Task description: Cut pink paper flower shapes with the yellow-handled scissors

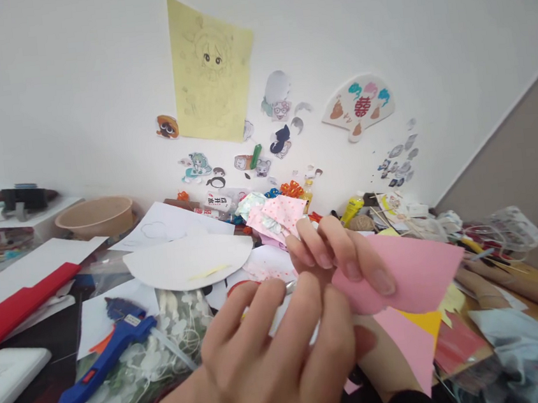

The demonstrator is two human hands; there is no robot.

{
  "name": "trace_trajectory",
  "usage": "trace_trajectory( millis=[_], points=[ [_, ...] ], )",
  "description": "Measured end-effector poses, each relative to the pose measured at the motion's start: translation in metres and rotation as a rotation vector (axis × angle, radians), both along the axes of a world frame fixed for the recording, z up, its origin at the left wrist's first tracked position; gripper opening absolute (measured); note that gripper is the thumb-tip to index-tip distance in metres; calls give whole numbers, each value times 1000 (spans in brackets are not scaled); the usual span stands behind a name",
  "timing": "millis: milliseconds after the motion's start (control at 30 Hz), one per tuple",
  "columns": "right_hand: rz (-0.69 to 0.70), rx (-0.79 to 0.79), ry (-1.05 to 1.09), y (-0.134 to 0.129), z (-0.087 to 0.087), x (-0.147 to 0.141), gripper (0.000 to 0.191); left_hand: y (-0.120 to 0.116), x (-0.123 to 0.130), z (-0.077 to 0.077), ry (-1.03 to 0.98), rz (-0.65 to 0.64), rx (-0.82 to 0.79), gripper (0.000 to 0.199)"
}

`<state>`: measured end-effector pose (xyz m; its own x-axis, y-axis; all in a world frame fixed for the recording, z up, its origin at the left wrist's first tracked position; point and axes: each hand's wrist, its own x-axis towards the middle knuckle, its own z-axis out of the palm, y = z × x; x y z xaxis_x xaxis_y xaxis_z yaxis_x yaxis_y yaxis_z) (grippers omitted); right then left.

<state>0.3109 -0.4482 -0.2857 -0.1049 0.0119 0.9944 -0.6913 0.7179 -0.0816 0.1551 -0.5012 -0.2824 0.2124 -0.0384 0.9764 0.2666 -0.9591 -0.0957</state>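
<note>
Pink paper (406, 270) is gripped in my right hand (346, 251), its fingers curled over the sheet's left part. Another pink piece (408, 340) with a yellow-orange piece (423, 321) shows just below it. In front, my left hand (279, 348) is closed, back towards me, its fingertips hidden close to the paper's left edge. Past its knuckles shows a small metal part (291, 286), and left of that a red curved rim (243, 285); whether the left hand holds these I cannot tell.
A blue glue gun (116, 355) lies on a plastic bag (140, 394) at left. Behind are a white fan-shaped card (189, 261), a beige basin (95, 216) and patterned pink paper (284, 216). Red strips (25, 307) lie far left. Another person's arms (513, 281) rest at right.
</note>
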Motion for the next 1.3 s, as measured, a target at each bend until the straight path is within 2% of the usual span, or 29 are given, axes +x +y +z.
trace_trajectory(
  millis=[67,167,200,333,467,567,700,833,967,1100,1200,1300],
  points=[
    [-216,-88,57,-7,-2,1,10,0,5,0,0,-6,29,27],
    [-524,-409,66,-27,-5,0,11,3,9,3,-13,-80,-159,14],
    [-582,-497,71,-34,-4,-1,10,4,9,3,-28,-105,-229,10],
    [-777,-644,130,-51,1,-6,9,10,9,4,-85,-180,-447,5],
    [-791,-834,116,-54,2,-10,8,15,10,4,-100,-224,-594,1],
    [-802,-927,155,-53,1,-10,12,19,11,4,-109,-331,-730,10],
    [-863,-943,145,-49,2,-8,21,23,11,4,-114,-501,-944,14],
    [-982,-918,66,-49,7,0,29,27,10,4,-116,-589,-1070,12],
    [-1075,-926,-41,-51,9,8,34,30,12,4,-103,-619,-1123,13],
    [-1149,-876,-7,-52,10,10,45,32,14,3,-83,-634,-1170,14],
    [-1098,-895,-19,-50,11,12,35,35,14,6,-54,-643,-1125,12],
    [-1017,-969,-30,-48,12,17,28,38,13,9,-42,-633,-1064,20]
  ],
)
